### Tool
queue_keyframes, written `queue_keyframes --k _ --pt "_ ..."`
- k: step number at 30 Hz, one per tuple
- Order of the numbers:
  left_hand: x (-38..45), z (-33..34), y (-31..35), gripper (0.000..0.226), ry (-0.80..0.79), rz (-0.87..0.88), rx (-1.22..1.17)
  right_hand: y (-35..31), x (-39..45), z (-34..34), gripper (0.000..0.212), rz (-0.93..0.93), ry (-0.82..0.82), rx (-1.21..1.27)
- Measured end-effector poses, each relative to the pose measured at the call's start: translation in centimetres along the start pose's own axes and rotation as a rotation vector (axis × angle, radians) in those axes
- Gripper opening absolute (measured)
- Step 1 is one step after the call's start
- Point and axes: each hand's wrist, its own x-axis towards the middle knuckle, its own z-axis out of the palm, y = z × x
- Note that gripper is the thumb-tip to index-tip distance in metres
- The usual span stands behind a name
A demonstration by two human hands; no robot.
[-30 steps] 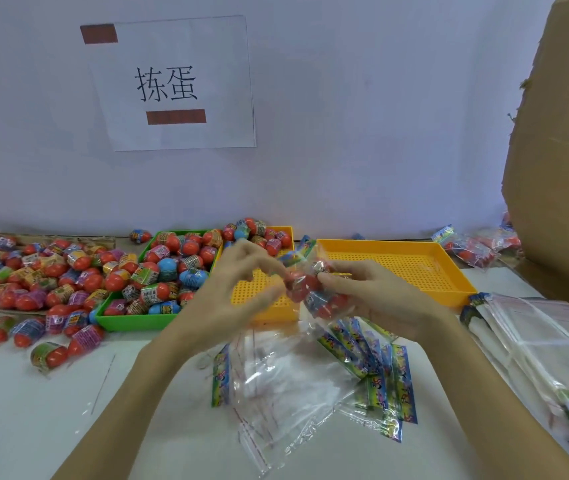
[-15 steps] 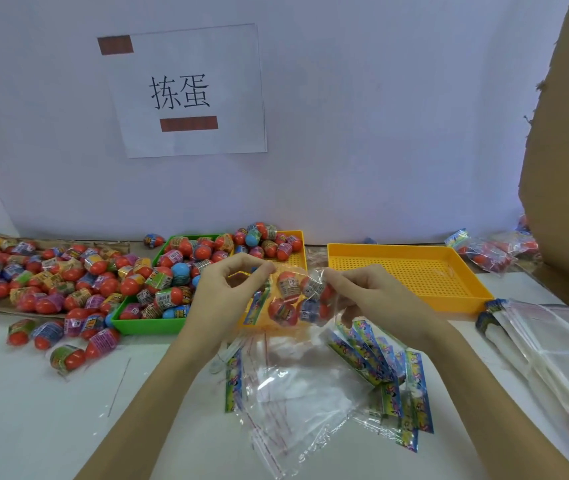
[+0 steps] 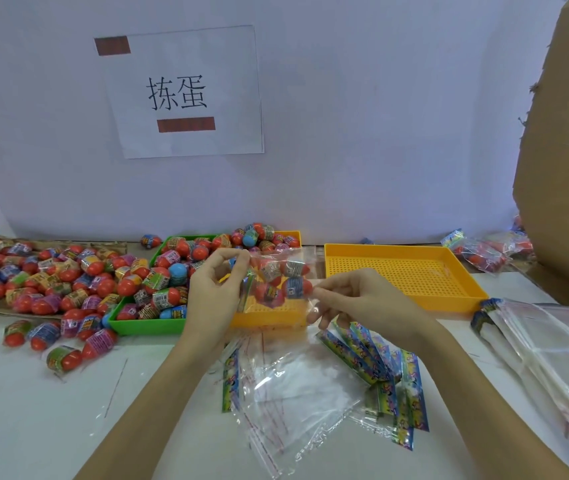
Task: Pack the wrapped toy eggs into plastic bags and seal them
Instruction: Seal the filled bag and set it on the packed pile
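A clear plastic bag (image 3: 281, 278) with several red wrapped toy eggs inside hangs in the air above the small orange tray (image 3: 269, 315). My left hand (image 3: 219, 289) pinches the bag's upper left edge between thumb and fingers. My right hand (image 3: 355, 303) pinches its right edge. Many loose wrapped eggs (image 3: 51, 275) lie on cardboard at the left and fill the green tray (image 3: 144, 325). Empty clear bags (image 3: 286, 382) with colourful header strips lie on the table below my hands.
A large orange perforated tray (image 3: 400, 275) stands at the right. Behind it lie packed bags of eggs (image 3: 484, 251). A stack of clear bags (image 3: 553, 344) sits at the right edge, beside a cardboard box (image 3: 567, 150). A paper sign (image 3: 182, 91) hangs on the wall.
Both hands have spread apart, stretching the bag of eggs between them, and the bag has risen a little. The camera has tilted slightly.
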Motion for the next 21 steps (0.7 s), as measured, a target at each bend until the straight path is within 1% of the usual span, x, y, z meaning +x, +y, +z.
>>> queue_keyframes --k 1,3,4,6,8,10,13,15,17,19,21 --pt "0.0 0.0 0.2 0.016 -0.04 -0.032 -0.033 0.1 0.0 0.0 0.021 -0.013 0.045 0.025" --pt "0.1 0.0 0.4 0.034 -0.154 -0.11 -0.097 0.0 0.1 -0.2 0.019 -0.036 0.119 0.079" --pt "0.2 -0.1 0.3 0.036 -0.204 -0.102 -0.077 0.0 0.1 -0.4 0.02 -0.042 0.145 0.101" --pt "0.1 -0.1 0.4 0.031 -0.276 -0.063 -0.031 -0.1 0.0 -0.6 0.021 -0.054 0.187 0.113" --pt "-0.2 -0.2 0.3 0.041 -0.3 -0.049 -0.052 -0.1 0.0 -0.6 0.02 -0.062 0.226 0.087" --pt "-0.2 -0.3 0.3 0.045 -0.292 -0.032 -0.085 -0.2 -0.2 -0.8 0.021 -0.072 0.243 0.051" --pt "0.2 -0.5 0.5 0.049 -0.272 -0.005 -0.161 -0.4 -0.5 -1.5 0.025 -0.1 0.224 0.009" --pt "0.3 -0.7 0.6 0.054 -0.281 0.014 -0.165 -0.6 -0.7 -1.9 0.025 -0.105 0.196 -0.002" --pt "0.4 -1.0 0.6 0.061 -0.319 0.002 -0.203 -0.8 -1.0 -2.1 0.033 -0.074 0.122 0.036" --pt "0.4 -1.2 0.6 0.066 -0.382 -0.031 -0.269 -0.9 -1.2 -2.1 0.052 -0.012 0.064 0.054" --pt "0.2 -1.1 0.6 0.068 -0.416 -0.05 -0.289 -0.7 -1.0 -2.0 0.064 0.028 0.096 0.036"
